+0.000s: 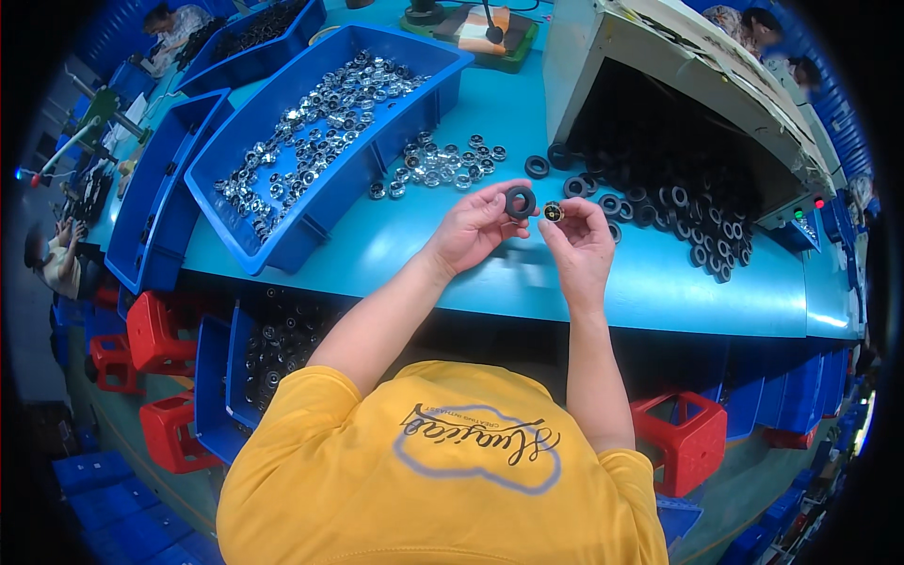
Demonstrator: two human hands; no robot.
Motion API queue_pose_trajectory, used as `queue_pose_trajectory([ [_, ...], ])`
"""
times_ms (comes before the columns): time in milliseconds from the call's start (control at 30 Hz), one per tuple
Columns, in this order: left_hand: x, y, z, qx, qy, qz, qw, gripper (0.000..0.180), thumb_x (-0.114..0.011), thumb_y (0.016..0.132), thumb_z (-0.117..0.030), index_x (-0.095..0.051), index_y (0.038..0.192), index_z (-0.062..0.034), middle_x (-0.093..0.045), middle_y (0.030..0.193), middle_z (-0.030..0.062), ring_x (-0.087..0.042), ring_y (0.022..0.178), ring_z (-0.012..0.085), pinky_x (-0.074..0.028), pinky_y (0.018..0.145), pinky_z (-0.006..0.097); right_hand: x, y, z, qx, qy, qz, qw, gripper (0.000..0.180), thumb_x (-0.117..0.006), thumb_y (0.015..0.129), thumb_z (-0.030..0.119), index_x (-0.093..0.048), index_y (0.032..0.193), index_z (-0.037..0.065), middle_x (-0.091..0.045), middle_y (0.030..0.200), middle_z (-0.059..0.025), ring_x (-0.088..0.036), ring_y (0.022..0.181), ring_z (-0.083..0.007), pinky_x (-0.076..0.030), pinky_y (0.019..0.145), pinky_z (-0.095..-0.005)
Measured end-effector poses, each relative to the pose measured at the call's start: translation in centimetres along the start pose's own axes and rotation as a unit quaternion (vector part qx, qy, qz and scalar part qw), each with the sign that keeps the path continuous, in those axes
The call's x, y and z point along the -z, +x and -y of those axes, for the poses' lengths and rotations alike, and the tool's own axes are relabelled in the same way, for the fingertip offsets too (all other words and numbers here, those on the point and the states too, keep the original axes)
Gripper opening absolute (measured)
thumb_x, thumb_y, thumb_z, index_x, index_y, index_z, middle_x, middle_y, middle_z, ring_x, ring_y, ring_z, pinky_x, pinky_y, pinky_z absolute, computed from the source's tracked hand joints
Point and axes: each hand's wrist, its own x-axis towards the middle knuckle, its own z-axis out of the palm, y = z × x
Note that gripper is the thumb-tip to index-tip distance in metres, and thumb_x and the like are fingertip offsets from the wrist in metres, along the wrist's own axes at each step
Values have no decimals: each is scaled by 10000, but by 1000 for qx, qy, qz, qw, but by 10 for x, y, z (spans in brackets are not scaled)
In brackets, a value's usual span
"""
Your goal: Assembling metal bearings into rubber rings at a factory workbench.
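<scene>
My left hand (pixel 471 229) pinches a small black rubber tyre (pixel 520 202), held up with its hole showing. Just to the right, my right hand (pixel 581 247) grips a small wheel hub (pixel 554 212) with a dark, gold-marked face between thumb and fingers. Tyre and hub are close together but apart, above the front part of the blue-green table (pixel 452 282). Beyond my left hand lies a loose group of shiny clear-and-black hubs (pixel 438 165). A pile of black tyres (pixel 702 221) spreads out to the right of my right hand.
A large blue bin (pixel 273 240) of shiny hubs stands at the left, with a narrower blue bin (pixel 141 254) beside it. A whitish box-like housing (pixel 574 71) with a dark opening rises behind the tyres. Red stools (pixel 692 443) stand below the table. Other people sit farther off.
</scene>
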Motion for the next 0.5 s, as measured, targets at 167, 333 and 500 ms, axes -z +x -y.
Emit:
queue_pose_trajectory([
  [167,0,0,1,9,4,12,1000,536,-580,1089,-252,-446,1542,1,-658,1321,181,-648,1220,271,-547,1025,417,9,2,-7,-10,-25,9,1000,347,-789,883,-34,-655,1196,32,-660,1071,-21,-645,932,-79,-538,841,-222],
  [333,-2,0,1,16,20,16,1000,525,-579,1090,-247,-455,1537,-2,-652,1336,186,-649,1214,278,-544,1036,418,5,-2,11,43,-165,-12,985,384,-791,864,-35,-683,1228,26,-643,1085,-35,-658,932,-96,-555,828,-241],
  [500,-8,-1,-2,23,0,10,1000,485,-589,1084,-209,-484,1512,-8,-670,1292,167,-678,1153,255,-561,1037,407,5,1,8,145,-237,-21,960,331,-810,814,-2,-751,1134,60,-667,1087,-79,-699,807,-136,-573,734,-272],
])
